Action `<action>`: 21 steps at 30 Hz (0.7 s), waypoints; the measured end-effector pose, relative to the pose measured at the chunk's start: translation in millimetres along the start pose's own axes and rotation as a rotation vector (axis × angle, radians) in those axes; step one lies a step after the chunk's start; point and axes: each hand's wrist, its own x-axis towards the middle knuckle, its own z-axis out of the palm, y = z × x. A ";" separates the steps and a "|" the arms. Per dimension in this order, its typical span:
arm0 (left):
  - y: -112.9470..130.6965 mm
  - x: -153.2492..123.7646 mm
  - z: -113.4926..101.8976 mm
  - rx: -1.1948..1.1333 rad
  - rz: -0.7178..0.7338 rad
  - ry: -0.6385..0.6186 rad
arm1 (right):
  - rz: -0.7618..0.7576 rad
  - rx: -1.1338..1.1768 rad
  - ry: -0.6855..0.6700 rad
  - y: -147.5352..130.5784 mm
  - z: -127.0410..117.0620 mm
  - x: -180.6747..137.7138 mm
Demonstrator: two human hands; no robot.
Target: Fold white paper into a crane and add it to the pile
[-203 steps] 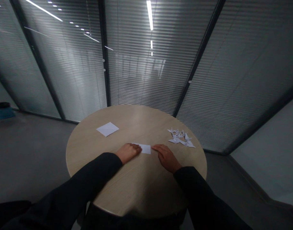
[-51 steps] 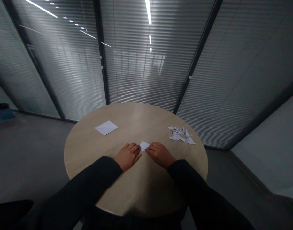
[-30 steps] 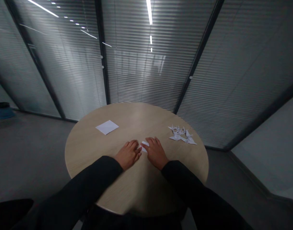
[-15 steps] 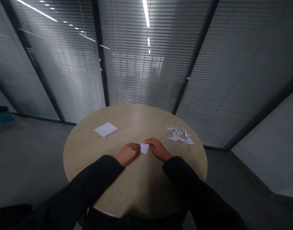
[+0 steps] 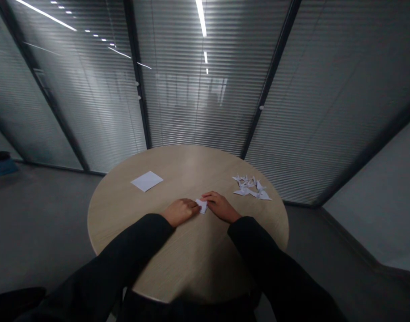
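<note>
A small folded piece of white paper (image 5: pixel 202 206) lies on the table between my two hands. From the left, my left hand (image 5: pixel 182 211) reaches over its near-left edge, with the fingertips closed on it. My right hand (image 5: pixel 220 205) rests on its right and far edge, fingers bent and pressing the paper against the tabletop. Both hands partly cover the paper, so its full fold shape is hidden.
On the round wooden table (image 5: pixel 188 165), a stack or sheet of white square paper (image 5: pixel 147 181) lies at the left. Several folded paper cranes (image 5: pixel 251 188) sit clustered at the right. Behind the table stand glass panels with blinds (image 5: pixel 205 120).
My left hand has shifted slightly right over the paper, and less of the paper shows now. My right hand stays nearly in place. The view has moved a little.
</note>
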 end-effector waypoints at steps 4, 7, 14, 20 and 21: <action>2.3 -0.1 -4.4 -0.136 -0.122 0.068 | 0.004 0.102 0.002 -6.1 -4.1 0.7; 1.9 2.2 -8.2 -0.396 -0.396 0.233 | 0.015 0.314 0.017 -16.2 -8.9 2.5; -7.6 4.5 -0.6 -0.930 -0.670 0.336 | 0.261 0.511 0.119 -20.1 1.3 6.4; -7.4 0.8 1.6 -0.733 -0.553 0.258 | 0.166 0.260 0.095 -16.7 7.9 5.7; -6.8 0.3 0.9 -0.696 -0.547 0.229 | 0.141 0.216 0.098 -17.1 8.7 6.1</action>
